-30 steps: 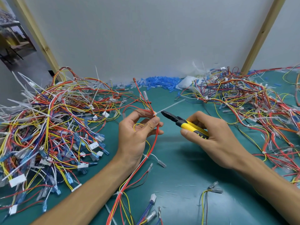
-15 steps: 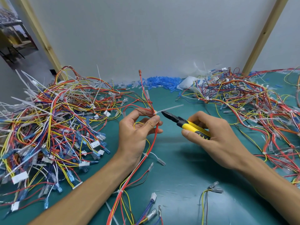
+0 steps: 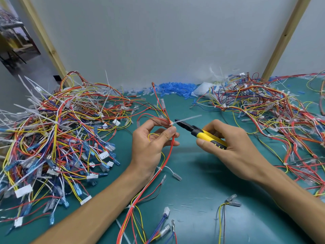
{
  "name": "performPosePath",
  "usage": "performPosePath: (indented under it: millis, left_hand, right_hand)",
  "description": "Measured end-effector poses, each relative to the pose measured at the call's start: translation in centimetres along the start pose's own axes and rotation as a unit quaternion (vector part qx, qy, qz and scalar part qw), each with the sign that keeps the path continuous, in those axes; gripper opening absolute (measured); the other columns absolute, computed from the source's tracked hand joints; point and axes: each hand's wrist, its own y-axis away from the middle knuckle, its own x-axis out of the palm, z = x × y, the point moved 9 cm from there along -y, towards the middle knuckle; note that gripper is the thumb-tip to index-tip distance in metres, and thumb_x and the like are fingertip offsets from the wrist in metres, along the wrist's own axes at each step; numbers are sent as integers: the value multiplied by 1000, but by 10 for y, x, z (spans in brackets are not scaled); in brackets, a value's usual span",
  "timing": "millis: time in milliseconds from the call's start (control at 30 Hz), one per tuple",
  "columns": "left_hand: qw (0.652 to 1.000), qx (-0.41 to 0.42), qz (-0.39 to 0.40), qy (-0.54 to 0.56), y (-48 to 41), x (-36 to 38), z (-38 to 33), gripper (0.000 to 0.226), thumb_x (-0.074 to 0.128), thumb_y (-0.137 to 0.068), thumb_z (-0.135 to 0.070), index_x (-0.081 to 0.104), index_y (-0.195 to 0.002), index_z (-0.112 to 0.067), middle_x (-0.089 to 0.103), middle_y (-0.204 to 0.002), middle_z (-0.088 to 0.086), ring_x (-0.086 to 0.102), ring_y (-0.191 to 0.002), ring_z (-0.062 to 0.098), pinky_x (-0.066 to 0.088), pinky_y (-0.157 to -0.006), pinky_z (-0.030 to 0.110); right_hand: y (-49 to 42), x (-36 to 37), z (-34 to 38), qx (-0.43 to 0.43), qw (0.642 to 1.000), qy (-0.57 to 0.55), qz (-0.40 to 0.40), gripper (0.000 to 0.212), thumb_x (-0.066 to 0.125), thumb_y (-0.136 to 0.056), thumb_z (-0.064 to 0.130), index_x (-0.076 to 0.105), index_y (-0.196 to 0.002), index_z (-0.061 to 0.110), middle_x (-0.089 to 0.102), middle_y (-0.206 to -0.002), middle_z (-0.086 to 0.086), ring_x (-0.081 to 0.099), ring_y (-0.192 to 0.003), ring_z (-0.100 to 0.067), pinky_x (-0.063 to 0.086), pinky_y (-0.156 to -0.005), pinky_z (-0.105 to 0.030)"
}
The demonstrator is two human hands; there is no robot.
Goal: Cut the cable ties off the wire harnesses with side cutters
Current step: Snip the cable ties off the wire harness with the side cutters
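My left hand (image 3: 151, 147) pinches a red and yellow wire harness (image 3: 165, 164) between thumb and fingers, just below a white cable tie (image 3: 186, 119). The tie's tail sticks out to the right. My right hand (image 3: 232, 147) grips yellow and black side cutters (image 3: 202, 133). The black jaws point left, their tip right at the tie's head beside my left fingertips. The harness runs down between my forearms to the near edge, with two more white ties on it.
A big tangle of tied harnesses (image 3: 58, 138) fills the left of the green mat (image 3: 202, 208). Another tangled pile (image 3: 272, 120) covers the right. Blue sleeves (image 3: 175, 88) lie along the back wall. Loose connectors and short wires sit near the front.
The cutters' jaws have closed in leftward to the tie's head. The harness end has lifted a little with my left hand.
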Motion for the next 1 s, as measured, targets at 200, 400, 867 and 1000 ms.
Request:
performPosePath:
  millis: [200,400,867,1000]
  left_hand:
    - [1000,-1,-14,1,-1,-3,-1,14,70,-91,8,66,-92,-5,70,-72,4,73,-70,19,60,-60,28]
    - [1000,-3,-6,-4,0,0,0,14,70,-91,8,67,-93,-5,71,-74,1,74,-71,20,60,-61,28]
    - [913,159,-102,-361,10,-9,-38,65,93,-69,-46,45,-104,-20,50,-94,-11,53,-83,13,45,-73,24]
    - [828,202,-97,-514,13,-4,-56,62,81,-69,-71,42,-73,-24,43,-63,-10,43,-61,12,34,-56,34]
  right_hand:
    - [1,1,-1,-2,1000,5,10,30,65,-90,58,63,-96,29,66,-81,6,58,-76,-18,46,-68,-36]
    - [1,-1,2,-1,1000,-6,0,30,64,-90,58,63,-97,29,66,-82,4,59,-76,-20,46,-68,-37]
    - [2,5,-1,22,996,-87,18,41,59,-90,63,67,-83,23,64,-69,-2,52,-63,-29,40,-58,-38]
    - [1,3,-3,31,994,-107,12,39,61,-90,62,66,-82,24,66,-72,-5,53,-63,-32,40,-56,-39]
